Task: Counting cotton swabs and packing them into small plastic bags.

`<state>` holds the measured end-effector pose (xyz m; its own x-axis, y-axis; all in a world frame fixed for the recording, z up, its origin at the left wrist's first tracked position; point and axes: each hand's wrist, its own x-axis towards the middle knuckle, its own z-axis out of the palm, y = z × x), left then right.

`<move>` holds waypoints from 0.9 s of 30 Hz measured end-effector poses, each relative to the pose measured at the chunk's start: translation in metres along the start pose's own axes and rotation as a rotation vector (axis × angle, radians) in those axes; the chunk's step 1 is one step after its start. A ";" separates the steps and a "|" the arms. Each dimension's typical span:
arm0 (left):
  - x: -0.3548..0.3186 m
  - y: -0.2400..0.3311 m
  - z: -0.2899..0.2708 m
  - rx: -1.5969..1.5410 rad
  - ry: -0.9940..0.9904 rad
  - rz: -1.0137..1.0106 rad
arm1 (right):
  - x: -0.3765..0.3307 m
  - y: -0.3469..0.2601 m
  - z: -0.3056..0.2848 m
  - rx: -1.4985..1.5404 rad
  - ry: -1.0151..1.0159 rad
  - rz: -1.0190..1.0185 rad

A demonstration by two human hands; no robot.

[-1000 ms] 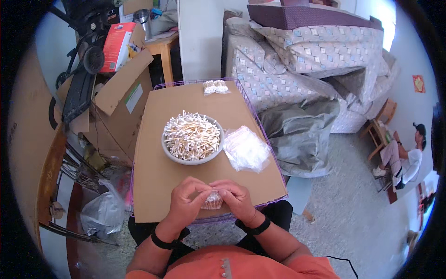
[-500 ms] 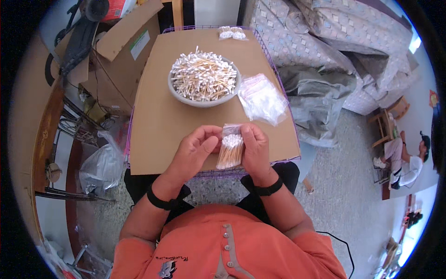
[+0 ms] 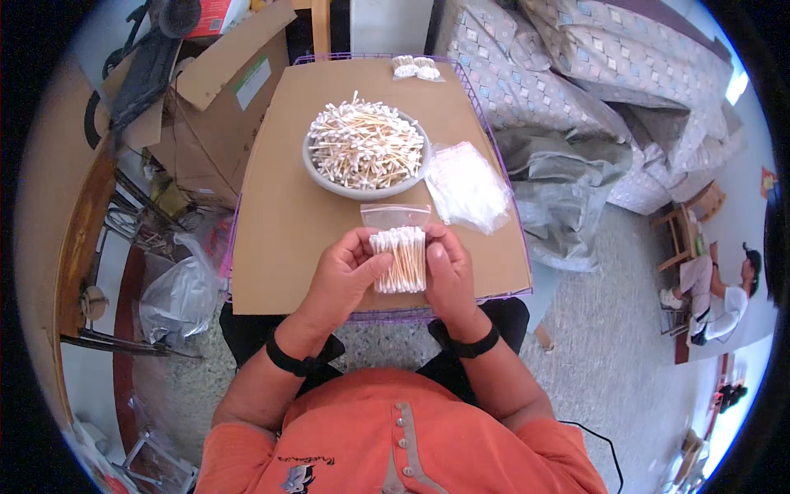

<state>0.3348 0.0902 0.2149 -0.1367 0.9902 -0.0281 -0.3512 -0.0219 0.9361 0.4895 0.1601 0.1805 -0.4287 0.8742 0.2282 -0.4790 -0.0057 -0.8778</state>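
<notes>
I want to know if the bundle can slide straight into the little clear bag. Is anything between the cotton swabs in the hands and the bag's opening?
Nothing visible. The cotton swab bundle is held between the left hand and right hand, its upper tips right at the small clear bag, which lies flat on the cardboard top. The bowl of swabs sits beyond the bag.

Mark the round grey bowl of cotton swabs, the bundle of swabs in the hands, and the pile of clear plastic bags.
Round grey bowl [image 3: 322, 174]: head view, left rim.
Swab bundle [image 3: 401, 262]: head view, wooden stems.
Clear plastic bags [image 3: 467, 185]: head view, pile's middle.

Speckled grey floor; patterned quilted bedding heaped at right; open cardboard box at left; daylight from the right.
</notes>
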 end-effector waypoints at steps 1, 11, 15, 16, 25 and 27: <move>0.001 0.001 0.001 -0.002 0.000 0.008 | 0.001 0.001 -0.004 -0.024 -0.073 -0.024; 0.002 -0.001 -0.008 0.030 0.036 0.116 | 0.005 -0.010 0.012 -0.228 -0.165 0.071; -0.003 0.001 -0.008 0.137 -0.002 0.126 | 0.002 -0.007 0.007 -0.227 -0.191 0.072; -0.002 0.001 -0.008 0.137 -0.010 0.146 | 0.002 -0.005 0.005 -0.235 -0.202 0.091; -0.010 0.005 -0.028 0.449 0.006 0.266 | -0.003 -0.061 -0.006 -0.346 -0.289 0.216; -0.012 0.022 -0.025 0.794 0.041 0.407 | 0.017 -0.099 -0.022 -0.448 -0.268 0.165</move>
<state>0.3051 0.0739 0.2272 -0.1494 0.9205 0.3612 0.4752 -0.2535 0.8426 0.5462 0.1865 0.2624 -0.6785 0.7247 0.1203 -0.0410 0.1261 -0.9912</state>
